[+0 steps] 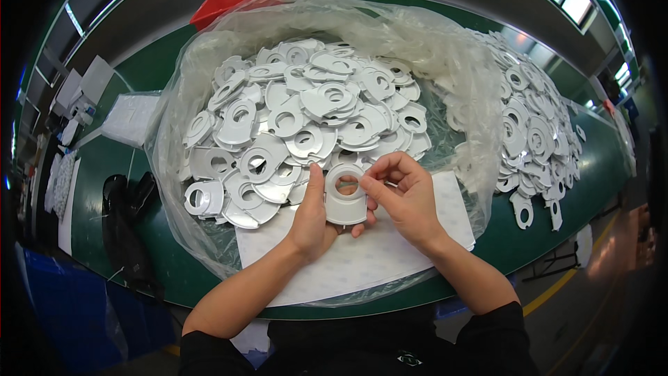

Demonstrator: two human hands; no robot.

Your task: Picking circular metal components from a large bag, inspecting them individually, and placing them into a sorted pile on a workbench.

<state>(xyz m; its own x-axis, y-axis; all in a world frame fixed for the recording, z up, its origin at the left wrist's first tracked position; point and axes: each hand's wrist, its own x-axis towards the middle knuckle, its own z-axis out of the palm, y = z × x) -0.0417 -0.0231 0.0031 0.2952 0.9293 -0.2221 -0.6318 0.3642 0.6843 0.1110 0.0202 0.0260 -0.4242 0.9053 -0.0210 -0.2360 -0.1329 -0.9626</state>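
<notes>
A white plastic part (pixel 346 210), flat with a rounded end and a large round hole, is held up over the front of the work table. My left hand (pixel 313 219) grips it from the left, thumb upright along its edge and fingers behind it. At its upper right, my right hand (pixel 407 198) pinches the ring round the hole between thumb and bent fingers. Just beyond both hands lies a heaped pile of like white parts (pixel 306 141) inside an open clear plastic bag (pixel 182 188). White paper sheets (pixel 390 257) lie beneath my hands.
A second heap of white parts (pixel 536 136) lies at the right on the green table (pixel 591 188). Behind the bag stands a red bin (pixel 236 1). To the left are a black bundle (pixel 125 237) and a white packet (pixel 131 117). Blue material (pixel 76 306) hangs below left.
</notes>
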